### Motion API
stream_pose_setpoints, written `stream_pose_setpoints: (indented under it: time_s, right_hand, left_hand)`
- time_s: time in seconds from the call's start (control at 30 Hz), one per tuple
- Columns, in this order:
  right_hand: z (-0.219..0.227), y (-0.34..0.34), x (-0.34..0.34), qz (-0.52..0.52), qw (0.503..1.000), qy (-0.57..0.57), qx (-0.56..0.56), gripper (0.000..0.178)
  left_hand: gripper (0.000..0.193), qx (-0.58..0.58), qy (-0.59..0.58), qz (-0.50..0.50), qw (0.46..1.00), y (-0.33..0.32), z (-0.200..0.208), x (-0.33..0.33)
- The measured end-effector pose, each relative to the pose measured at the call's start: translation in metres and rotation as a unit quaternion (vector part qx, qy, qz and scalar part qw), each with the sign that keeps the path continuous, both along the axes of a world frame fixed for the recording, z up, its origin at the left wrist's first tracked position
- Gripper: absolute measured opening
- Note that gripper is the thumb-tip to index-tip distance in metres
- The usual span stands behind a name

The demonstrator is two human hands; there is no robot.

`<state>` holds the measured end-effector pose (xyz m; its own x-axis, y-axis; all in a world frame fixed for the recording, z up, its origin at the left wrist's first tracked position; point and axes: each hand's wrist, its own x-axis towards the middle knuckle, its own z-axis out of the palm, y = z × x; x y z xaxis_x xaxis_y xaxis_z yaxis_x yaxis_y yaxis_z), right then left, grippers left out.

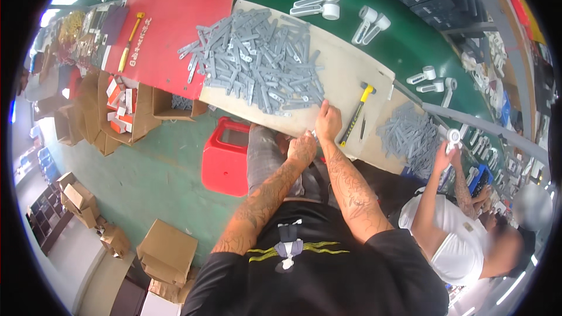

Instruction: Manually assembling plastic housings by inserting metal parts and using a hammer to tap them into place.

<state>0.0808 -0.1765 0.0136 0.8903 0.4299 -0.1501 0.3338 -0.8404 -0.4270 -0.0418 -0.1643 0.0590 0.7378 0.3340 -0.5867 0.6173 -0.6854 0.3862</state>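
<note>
Grey flat metal strips, loose heap on a beige work board.

The heap of grey strips [257, 61] is spread over the beige board [345, 73], far of both hands. The right hand [328, 122] is laid at the heap's near edge, fingers curled on a strip. The left hand [302, 147] is closed, contents not discernible. Strips are judged light, stiff and thin, best pinched by the long edges. Cardboard boxes [126, 111] at left hold orange-and-white packets.

A yellow-handled hammer [357, 113] lies on the tabletop [345, 76], and a second one [130, 40] rests on a red mat [175, 29]. Below, a red plastic stool [225, 158] stands on the green floor [158, 181] near brown cardboard boxes [167, 251].
</note>
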Motion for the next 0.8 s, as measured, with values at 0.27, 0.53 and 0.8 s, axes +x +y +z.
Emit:
stream_pose_setpoints:
  time_s: [0.27, 0.53, 0.8]
  right_hand:
    - [0.021, -0.023, 0.012, 0.113, 0.894, 0.370, 0.224, 0.032]
    - [0.038, -0.028, 0.002, 0.165, 0.974, 0.125, -0.087, 0.040]
    - [0.001, -0.001, 0.002, 0.072, 0.995, -0.039, 0.060, 0.032]
  left_hand:
    - [0.054, -0.185, -0.123, -0.017, 0.975, 0.039, -0.018, -0.031]
    - [0.065, -0.099, -0.005, 0.045, 0.994, 0.027, 0.034, -0.016]
    - [0.054, -0.097, 0.046, -0.008, 0.994, 0.021, 0.007, -0.006]
